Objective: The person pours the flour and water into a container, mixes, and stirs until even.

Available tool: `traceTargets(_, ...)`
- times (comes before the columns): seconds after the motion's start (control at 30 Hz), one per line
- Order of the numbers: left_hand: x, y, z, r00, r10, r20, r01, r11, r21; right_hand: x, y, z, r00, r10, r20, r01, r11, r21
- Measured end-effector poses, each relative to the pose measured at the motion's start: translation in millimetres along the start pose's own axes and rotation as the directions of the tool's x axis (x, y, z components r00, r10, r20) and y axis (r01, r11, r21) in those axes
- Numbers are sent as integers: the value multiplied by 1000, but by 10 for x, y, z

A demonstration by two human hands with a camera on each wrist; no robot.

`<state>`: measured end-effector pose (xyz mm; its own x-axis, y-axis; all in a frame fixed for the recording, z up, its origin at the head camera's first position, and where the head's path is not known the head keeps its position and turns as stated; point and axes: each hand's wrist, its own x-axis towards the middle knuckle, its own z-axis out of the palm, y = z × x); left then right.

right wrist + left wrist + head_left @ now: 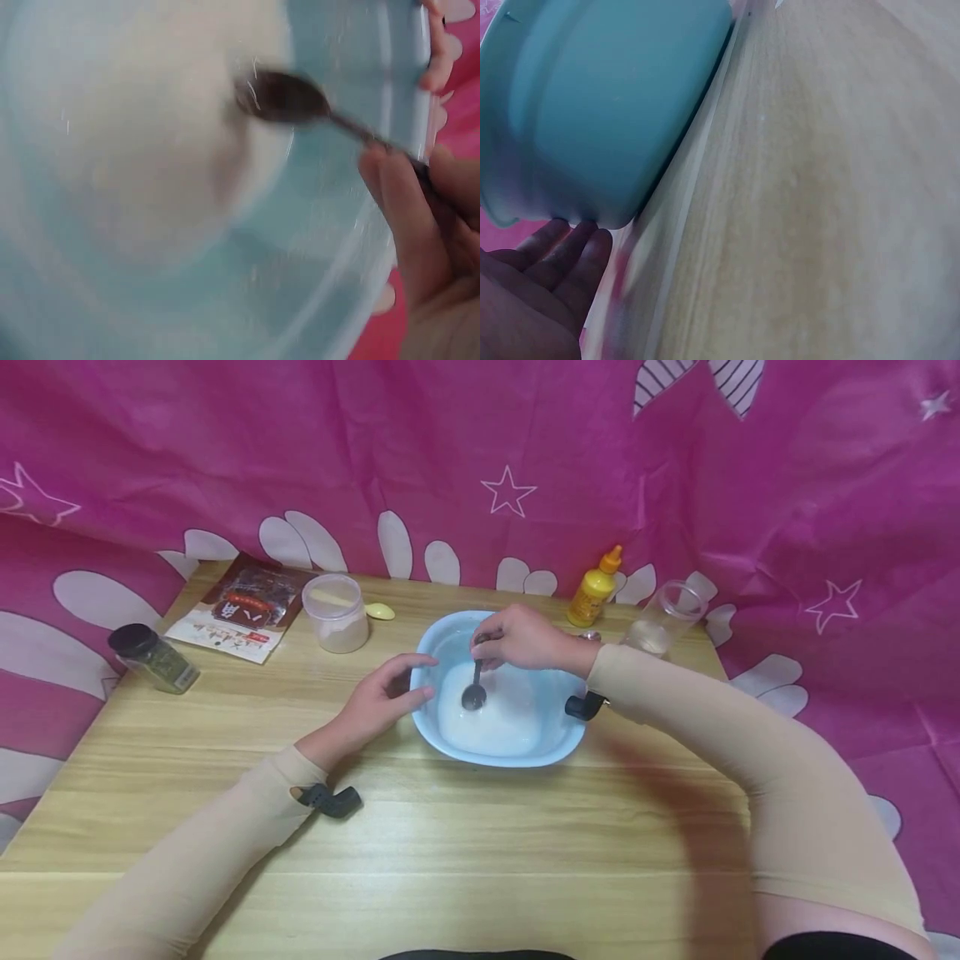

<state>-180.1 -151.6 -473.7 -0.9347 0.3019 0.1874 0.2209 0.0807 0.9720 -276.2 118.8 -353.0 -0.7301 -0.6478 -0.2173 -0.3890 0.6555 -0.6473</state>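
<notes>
A light blue plastic basin (495,760) holds a milky white mixture (498,727). My right hand (517,639) pinches the handle of a dark metal spoon (474,697) over the basin. In the right wrist view the spoon's bowl (281,96) is blurred above the white contents. At the basin's left end, my left hand (378,697) holds the rim, thumb and forefinger reaching over it. The left wrist view shows its other fingers (574,262) against the outside wall of the basin (615,112).
Back left are a printed packet (240,606), a clear tub with white powder (336,618), a yellow spoon (380,611) and a black-lidded jar (153,658). A yellow squeeze bottle (595,592) and a clear cup (663,618) stand back right, before a pink curtain (420,443).
</notes>
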Motion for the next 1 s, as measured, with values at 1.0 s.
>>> traceTargets(1.0,-5,13,12,1000,-6,-8,6,1000,15,-60,157,-154,997,54,47,-54,999,5)
